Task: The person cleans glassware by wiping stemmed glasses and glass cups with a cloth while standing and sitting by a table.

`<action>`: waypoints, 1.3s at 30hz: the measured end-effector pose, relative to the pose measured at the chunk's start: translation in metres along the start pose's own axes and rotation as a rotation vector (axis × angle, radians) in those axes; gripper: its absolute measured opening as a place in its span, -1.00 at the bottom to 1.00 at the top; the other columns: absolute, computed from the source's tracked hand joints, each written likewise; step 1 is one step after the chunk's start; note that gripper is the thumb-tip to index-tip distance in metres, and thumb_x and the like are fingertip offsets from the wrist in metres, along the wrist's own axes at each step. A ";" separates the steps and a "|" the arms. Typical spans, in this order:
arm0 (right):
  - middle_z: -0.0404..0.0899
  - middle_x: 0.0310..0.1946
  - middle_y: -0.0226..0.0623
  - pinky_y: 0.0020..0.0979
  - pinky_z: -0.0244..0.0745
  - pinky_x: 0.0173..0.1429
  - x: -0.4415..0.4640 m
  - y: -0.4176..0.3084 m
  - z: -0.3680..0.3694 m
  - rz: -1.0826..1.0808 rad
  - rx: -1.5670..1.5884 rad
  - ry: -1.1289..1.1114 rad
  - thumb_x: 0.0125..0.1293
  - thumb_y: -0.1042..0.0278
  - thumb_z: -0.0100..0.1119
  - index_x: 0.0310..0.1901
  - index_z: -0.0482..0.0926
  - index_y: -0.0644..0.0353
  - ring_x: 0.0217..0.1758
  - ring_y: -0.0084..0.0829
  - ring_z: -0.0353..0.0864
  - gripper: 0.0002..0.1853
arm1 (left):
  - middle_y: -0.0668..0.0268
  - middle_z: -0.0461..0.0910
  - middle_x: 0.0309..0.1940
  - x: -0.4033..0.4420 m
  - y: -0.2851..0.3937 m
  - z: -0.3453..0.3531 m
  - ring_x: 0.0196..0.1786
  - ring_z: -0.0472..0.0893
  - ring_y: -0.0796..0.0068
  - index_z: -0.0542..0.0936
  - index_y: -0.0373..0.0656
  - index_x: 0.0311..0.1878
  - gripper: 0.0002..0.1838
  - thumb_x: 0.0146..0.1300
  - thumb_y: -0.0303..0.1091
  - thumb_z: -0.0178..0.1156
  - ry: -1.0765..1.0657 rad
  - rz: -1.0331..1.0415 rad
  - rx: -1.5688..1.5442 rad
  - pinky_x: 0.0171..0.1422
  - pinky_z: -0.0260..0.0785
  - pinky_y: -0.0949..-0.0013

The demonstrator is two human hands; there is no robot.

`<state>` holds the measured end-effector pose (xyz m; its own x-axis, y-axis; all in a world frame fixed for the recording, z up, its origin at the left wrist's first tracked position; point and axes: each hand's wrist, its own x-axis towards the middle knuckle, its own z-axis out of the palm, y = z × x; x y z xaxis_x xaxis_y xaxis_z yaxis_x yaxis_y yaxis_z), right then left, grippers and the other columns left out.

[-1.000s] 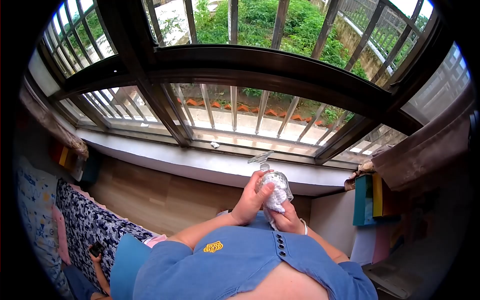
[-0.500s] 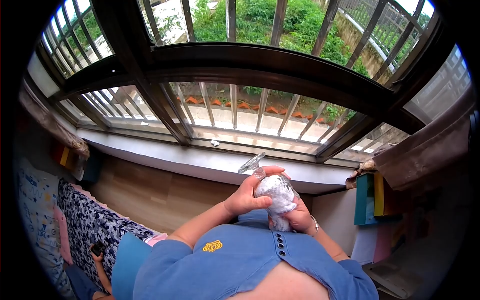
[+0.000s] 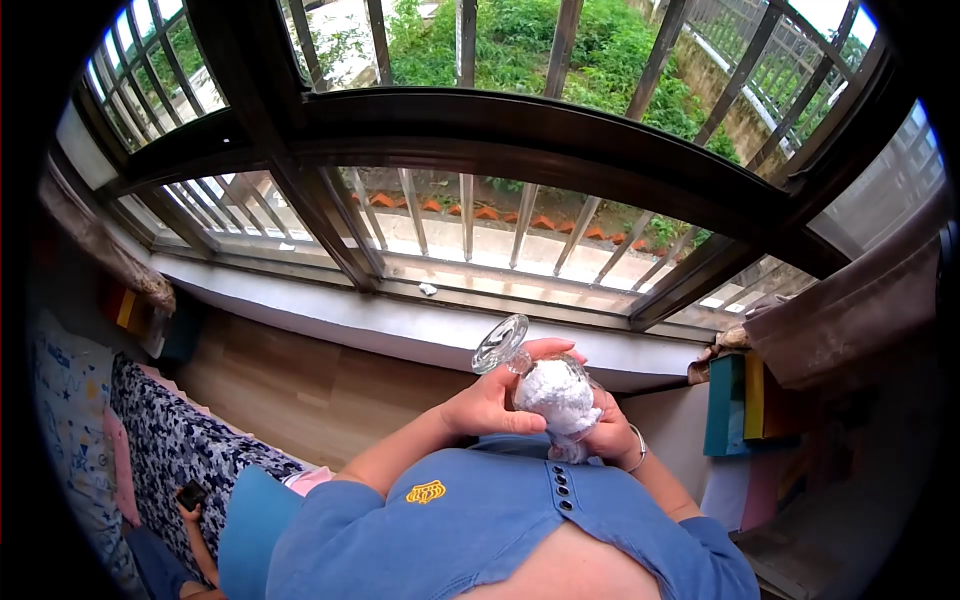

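In front of my chest I hold a stemmed glass point(image 3: 500, 343) upside down at a slant, its round clear foot pointing up and to the left. My left hand point(image 3: 488, 402) is wrapped round it just below the foot, with the thumb across the front. A bunched white cloth point(image 3: 556, 395) lies at the bowl; whether it is inside or around the glass I cannot tell. My right hand point(image 3: 606, 428) grips the cloth and the bowl end from the right, its fingers partly hidden. A tail of cloth hangs below, against my blue shirt.
A barred window with a dark frame point(image 3: 480, 125) spans the front, above a white sill point(image 3: 300, 308). A small white scrap point(image 3: 428, 289) lies on the ledge. At left is a patterned bed point(image 3: 190, 430), where another person's hand point(image 3: 190, 510) holds a phone. Coloured boxes point(image 3: 730, 405) stand at right.
The glass has turned, so its foot shows more of its round face and sits slightly lower. My right hand and the cloth have shifted slightly; both hands keep hold.
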<state>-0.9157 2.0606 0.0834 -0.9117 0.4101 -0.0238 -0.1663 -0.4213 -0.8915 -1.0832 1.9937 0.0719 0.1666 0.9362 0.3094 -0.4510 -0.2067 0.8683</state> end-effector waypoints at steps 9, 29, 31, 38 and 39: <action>0.42 -0.12 -0.18 -0.35 0.38 -0.11 0.017 0.024 -0.007 -0.483 -0.965 0.061 0.01 0.59 0.03 -0.09 0.42 0.22 -0.19 -0.21 0.47 -0.65 | 0.24 0.35 -0.01 -0.001 0.004 0.004 0.06 0.34 0.50 0.07 -0.24 0.25 -0.31 0.15 -0.18 0.14 0.337 -0.358 0.090 0.19 0.15 0.39; 0.48 -0.25 -0.20 -0.41 0.53 -0.40 -0.001 0.004 0.007 0.075 0.277 0.015 0.04 0.55 0.14 0.06 0.29 0.25 -0.46 -0.36 0.56 -0.51 | 0.14 0.22 0.13 -0.009 0.010 0.009 0.19 0.27 0.39 0.02 -0.19 0.29 -0.10 -0.04 -0.12 0.30 0.156 -0.151 -0.021 0.26 0.08 0.35; 0.48 -0.24 -0.18 -0.40 0.52 -0.39 0.000 0.010 0.008 0.031 0.241 0.006 0.04 0.56 0.13 0.03 0.32 0.24 -0.46 -0.35 0.56 -0.55 | 0.15 0.21 0.16 -0.006 0.008 0.010 0.21 0.25 0.37 0.02 -0.18 0.29 -0.08 -0.07 -0.15 0.32 0.093 -0.039 -0.136 0.28 0.05 0.34; 0.48 -0.18 -0.31 -0.48 0.50 -0.24 0.015 0.029 0.000 -0.463 -0.891 0.035 0.08 0.51 0.13 0.01 0.36 0.21 -0.12 -0.39 0.48 -0.60 | 0.27 0.33 -0.01 -0.015 0.007 0.010 0.04 0.36 0.47 0.06 -0.16 0.27 -0.17 -0.01 -0.17 0.27 0.304 -0.280 -0.098 0.12 0.23 0.37; 0.48 -0.18 -0.31 -0.48 0.50 -0.24 0.013 0.031 0.002 -0.465 -0.893 0.037 0.08 0.51 0.13 0.01 0.36 0.21 -0.12 -0.39 0.48 -0.60 | 0.27 0.33 -0.01 -0.015 0.008 0.010 0.04 0.36 0.47 0.06 -0.16 0.27 -0.17 -0.01 -0.15 0.27 0.347 -0.348 -0.124 0.11 0.23 0.38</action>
<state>-0.9339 2.0513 0.0562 -0.8131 0.4110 0.4123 -0.1465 0.5410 -0.8282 -1.0799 1.9750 0.0777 0.0336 0.9872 -0.1557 -0.5244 0.1500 0.8381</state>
